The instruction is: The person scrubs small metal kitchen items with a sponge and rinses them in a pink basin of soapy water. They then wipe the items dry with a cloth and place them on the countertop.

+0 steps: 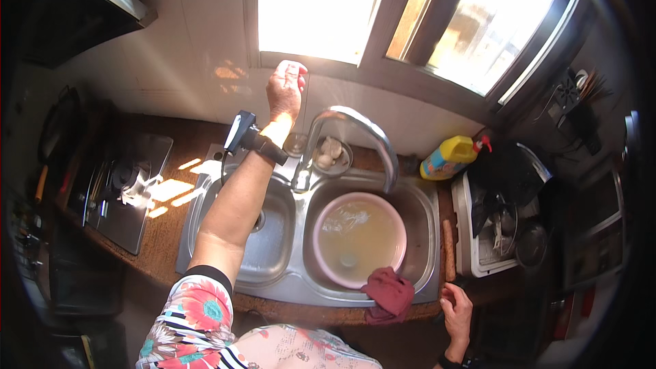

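Observation:
My left hand (287, 82) is raised in front of the wall just below the window frame, its fingers curled; whether anything is inside them is hidden. Low at the right, my right hand (456, 308) hangs by the counter edge with loosely bent fingers and nothing seen in it. Between the hands is a steel double sink (296, 266). Its right bowl holds a pink basin (318, 253) of cloudy water, with a pale round shape under the surface. A dark red cloth (388, 294) drapes over the sink's front rim, touching the basin. A curved chrome faucet (376, 133) arches over the right bowl.
A bowl of pale lumps (329, 155) and a glass jar (295, 144) stand behind the sink. To the right are a yellow pump bottle (448, 158), a brown rod (449, 243) and a white dish rack (464, 246). A gas stove (136, 210) lies left.

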A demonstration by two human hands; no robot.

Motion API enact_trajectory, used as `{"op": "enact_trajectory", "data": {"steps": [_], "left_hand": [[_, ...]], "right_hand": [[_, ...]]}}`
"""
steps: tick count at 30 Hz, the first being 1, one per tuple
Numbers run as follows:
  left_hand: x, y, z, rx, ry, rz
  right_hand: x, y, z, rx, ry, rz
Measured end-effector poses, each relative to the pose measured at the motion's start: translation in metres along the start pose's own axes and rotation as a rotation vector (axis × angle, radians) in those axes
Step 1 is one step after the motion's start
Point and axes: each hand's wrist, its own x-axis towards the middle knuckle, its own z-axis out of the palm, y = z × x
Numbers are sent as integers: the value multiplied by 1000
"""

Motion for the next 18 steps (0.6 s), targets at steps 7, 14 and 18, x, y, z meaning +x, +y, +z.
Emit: {"op": "enact_trajectory", "data": {"steps": [7,14,18], "left_hand": [[-114,-17,-45,246,-94,-100],[-4,17,11,823,-242,641],[49,24,96,1085,-649,907]], "right_hand": [[13,-13,39,-11,-199,-71],[20,-22,48,-40,-211,-126],[21,-27,52,-13,-211,-113]]}}
